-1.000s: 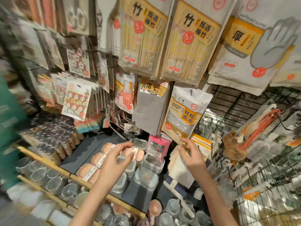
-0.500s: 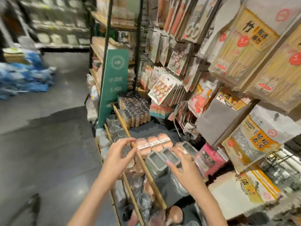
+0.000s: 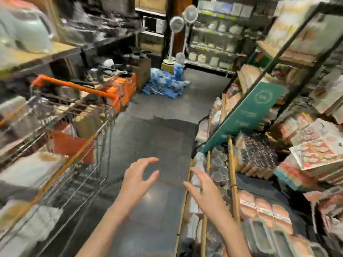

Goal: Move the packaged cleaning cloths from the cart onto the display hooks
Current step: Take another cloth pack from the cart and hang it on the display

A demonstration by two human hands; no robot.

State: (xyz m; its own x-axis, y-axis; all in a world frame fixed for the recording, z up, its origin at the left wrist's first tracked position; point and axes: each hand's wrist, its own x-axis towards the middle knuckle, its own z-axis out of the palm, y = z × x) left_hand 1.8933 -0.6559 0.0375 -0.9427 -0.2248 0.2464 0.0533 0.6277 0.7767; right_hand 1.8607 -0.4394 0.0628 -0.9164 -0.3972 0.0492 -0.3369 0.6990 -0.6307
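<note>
A wire shopping cart [image 3: 89, 145] with an orange handle stands on my left, blurred, holding pale packaged goods [image 3: 31, 169] that I cannot identify. My left hand [image 3: 137, 180] hovers over the dark aisle floor, right of the cart, fingers curled apart and empty. My right hand [image 3: 206, 190] is spread open over the front edge of the lower display shelf, also empty. The hook display is mostly out of frame to the right; only hanging card packs [image 3: 319, 149] show at the right edge.
A green sign [image 3: 246, 115] leans on the black shelf post. Jars and lidded containers [image 3: 258, 156] fill the low shelf on the right. A blue pile of packs [image 3: 165, 84] and standing fans [image 3: 178, 25] sit down the aisle. Shelving runs along the left.
My view has swung left from the hook display to the aisle and cart. Both hands have come away from the hanging packs and stay empty.
</note>
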